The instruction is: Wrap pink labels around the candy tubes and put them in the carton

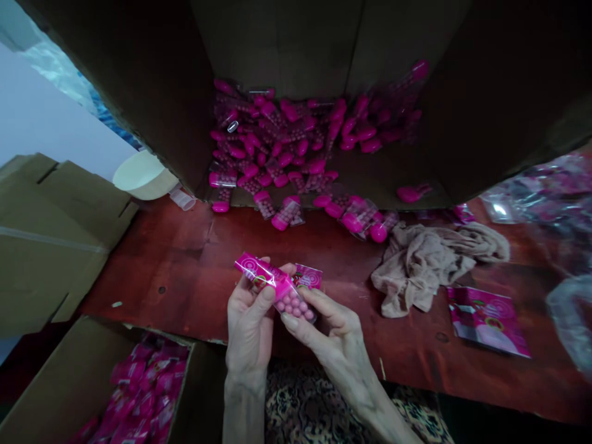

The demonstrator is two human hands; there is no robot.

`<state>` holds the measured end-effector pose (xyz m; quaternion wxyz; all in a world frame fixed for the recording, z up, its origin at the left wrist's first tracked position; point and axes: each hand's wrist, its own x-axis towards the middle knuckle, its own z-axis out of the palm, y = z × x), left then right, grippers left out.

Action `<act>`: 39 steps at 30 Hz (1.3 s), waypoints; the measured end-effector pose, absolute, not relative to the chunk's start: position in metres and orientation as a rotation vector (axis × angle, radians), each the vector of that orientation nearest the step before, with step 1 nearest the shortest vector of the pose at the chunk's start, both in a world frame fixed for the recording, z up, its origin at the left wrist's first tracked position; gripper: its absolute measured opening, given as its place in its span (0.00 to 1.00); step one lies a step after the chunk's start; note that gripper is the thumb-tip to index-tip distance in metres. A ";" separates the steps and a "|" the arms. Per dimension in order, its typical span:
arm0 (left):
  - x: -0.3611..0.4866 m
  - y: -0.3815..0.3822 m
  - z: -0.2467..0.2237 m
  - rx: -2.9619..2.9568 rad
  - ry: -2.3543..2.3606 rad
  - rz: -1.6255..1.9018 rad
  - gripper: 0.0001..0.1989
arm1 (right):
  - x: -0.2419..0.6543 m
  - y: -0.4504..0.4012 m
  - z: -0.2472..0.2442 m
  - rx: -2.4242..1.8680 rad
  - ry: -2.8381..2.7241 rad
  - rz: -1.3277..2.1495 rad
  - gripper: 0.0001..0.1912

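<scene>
Between my hands is a small clear container [295,306] of pink balls, tilted, its upper part inside a shiny pink printed sleeve [259,272]. My left hand [250,330] is closed on the sleeve, thumb across its front. My right hand [337,330] pinches the container's lower end between thumb and fingers. Just behind the fingers shows another pink printed piece [311,275]; whether it touches them I cannot tell. More pink-capped containers [287,213] lie beyond my hands, at the mouth of a large cardboard box [319,46].
A crumpled cloth [420,265] and a stack of flat pink sleeves [488,320] lie on the red table [185,265] at right. At lower left, a carton [60,382] holds pink wrapped packs [143,394]. A white tub [145,176] stands at back left.
</scene>
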<state>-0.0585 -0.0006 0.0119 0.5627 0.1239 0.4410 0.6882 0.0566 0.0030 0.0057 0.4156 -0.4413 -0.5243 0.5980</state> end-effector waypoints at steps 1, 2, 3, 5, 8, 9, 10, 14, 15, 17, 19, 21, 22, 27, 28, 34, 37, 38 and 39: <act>-0.058 0.000 0.012 0.270 1.034 1.622 0.17 | 0.057 0.003 0.005 -1.108 -1.348 1.474 0.13; -0.056 0.000 0.013 0.254 1.025 1.620 0.16 | 0.057 0.003 0.005 -1.112 -1.377 1.438 0.12; -0.055 0.001 0.013 0.240 1.015 1.615 0.15 | 0.057 0.003 0.005 -1.114 -1.401 1.391 0.12; -0.052 0.002 0.015 0.222 0.997 1.604 0.12 | 0.056 0.002 0.002 -1.105 -1.439 1.270 0.13; -0.049 0.003 0.017 0.217 0.993 1.603 0.11 | 0.054 -0.002 -0.002 -1.055 -1.498 1.087 0.16; -0.049 0.004 0.017 0.219 0.999 1.605 0.12 | 0.053 -0.003 -0.003 -1.037 -1.513 1.036 0.17; -0.048 0.004 0.017 0.223 1.006 1.607 0.13 | 0.053 -0.003 -0.004 -1.025 -1.525 1.000 0.17; -0.051 0.004 0.014 0.252 0.980 1.577 0.16 | 0.056 -0.003 -0.001 -1.024 -1.522 1.081 0.16; -0.051 0.004 0.014 0.257 0.953 1.560 0.15 | 0.057 -0.002 0.000 -1.041 -1.506 1.152 0.14; -0.052 0.004 0.013 0.264 0.899 1.531 0.17 | 0.059 0.000 0.003 -1.070 -1.457 1.284 0.12; -0.051 0.004 0.012 0.273 0.868 1.526 0.21 | 0.060 0.001 0.004 -1.084 -1.422 1.335 0.11; -0.049 0.004 0.012 0.295 0.874 1.523 0.23 | 0.059 0.000 0.003 -1.084 -1.438 1.283 0.11; -0.048 0.004 0.012 0.299 0.894 1.517 0.23 | 0.059 -0.001 0.001 -1.085 -1.456 1.219 0.12; -0.039 0.002 0.012 0.204 0.999 1.495 0.14 | 0.056 -0.006 -0.006 -1.049 -1.530 0.879 0.18; -0.038 0.002 0.012 0.201 1.004 1.500 0.12 | 0.056 -0.007 -0.007 -1.040 -1.537 0.848 0.20; -0.041 -0.001 0.010 0.348 1.071 1.443 0.06 | 0.055 -0.012 -0.005 -1.118 -1.457 1.050 0.17; -0.043 -0.002 0.010 0.301 1.058 1.454 0.09 | 0.054 -0.011 -0.005 -1.106 -1.436 1.107 0.17; -0.043 -0.002 0.010 0.277 1.062 1.475 0.11 | 0.053 -0.010 -0.005 -1.095 -1.450 1.103 0.17; -0.043 -0.002 0.010 0.254 1.072 1.494 0.12 | 0.053 -0.010 -0.006 -1.084 -1.472 1.097 0.17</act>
